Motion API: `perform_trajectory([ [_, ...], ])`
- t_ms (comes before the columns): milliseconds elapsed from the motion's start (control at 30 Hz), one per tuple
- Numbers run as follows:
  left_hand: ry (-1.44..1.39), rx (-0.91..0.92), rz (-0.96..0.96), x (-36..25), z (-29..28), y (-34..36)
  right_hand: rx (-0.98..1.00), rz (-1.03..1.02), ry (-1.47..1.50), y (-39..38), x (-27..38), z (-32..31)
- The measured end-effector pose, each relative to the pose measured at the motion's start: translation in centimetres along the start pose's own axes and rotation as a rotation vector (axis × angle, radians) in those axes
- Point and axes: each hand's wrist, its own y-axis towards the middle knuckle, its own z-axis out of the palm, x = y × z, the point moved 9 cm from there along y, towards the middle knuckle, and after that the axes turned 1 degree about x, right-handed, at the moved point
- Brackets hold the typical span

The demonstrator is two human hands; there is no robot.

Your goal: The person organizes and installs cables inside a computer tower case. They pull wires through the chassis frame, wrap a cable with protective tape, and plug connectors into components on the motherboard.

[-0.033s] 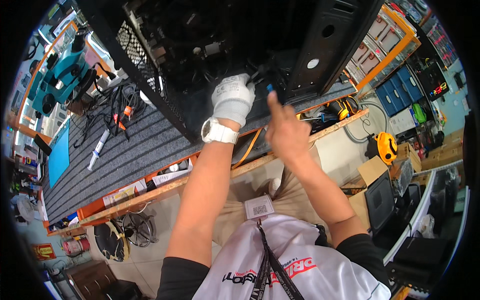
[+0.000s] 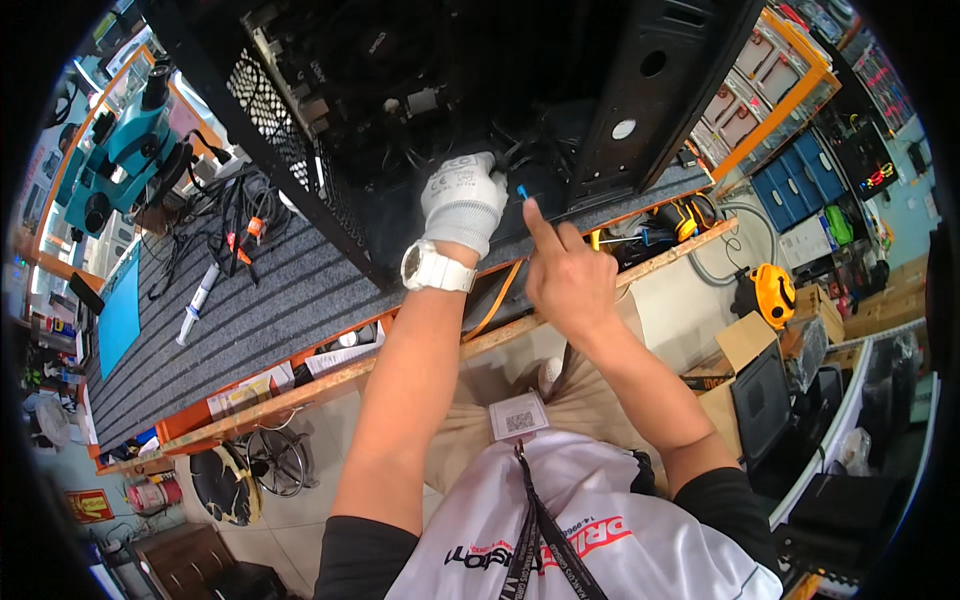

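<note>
And over on the left, a teal microscope (image 2: 120, 165) is seen standing upright, a tangle of black cables (image 2: 228, 200) is strewn beside it, and a white syringe (image 2: 198, 305) is laid out on the ribbed grey mat (image 2: 290, 305), with a bright blue sheet (image 2: 119, 315) placed farther left. Down below, a round stool (image 2: 218, 488) is spotted, its dark seat visibly torn. Across to the right, a blue drawer unit (image 2: 800, 180) is picked out above a yellow-and-black vacuum cleaner (image 2: 772, 297), and an open cardboard box (image 2: 750, 342) is glimpsed just below.
</note>
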Motion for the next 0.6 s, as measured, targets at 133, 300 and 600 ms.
perform_trajectory([
  [133,-0.072,-0.107,-0.013,-0.2,-0.6,-0.1,0.012,-0.025,0.016,0.3,0.4,0.4],
  [300,-0.026,-0.159,-0.022,0.4,0.7,-0.2,0.035,-0.007,-0.063,-0.1,-0.4,1.3],
  [600,-0.092,-0.226,-0.048,0.0,-0.2,0.0,-0.087,-0.012,0.021,0.2,-0.6,-0.3],
])
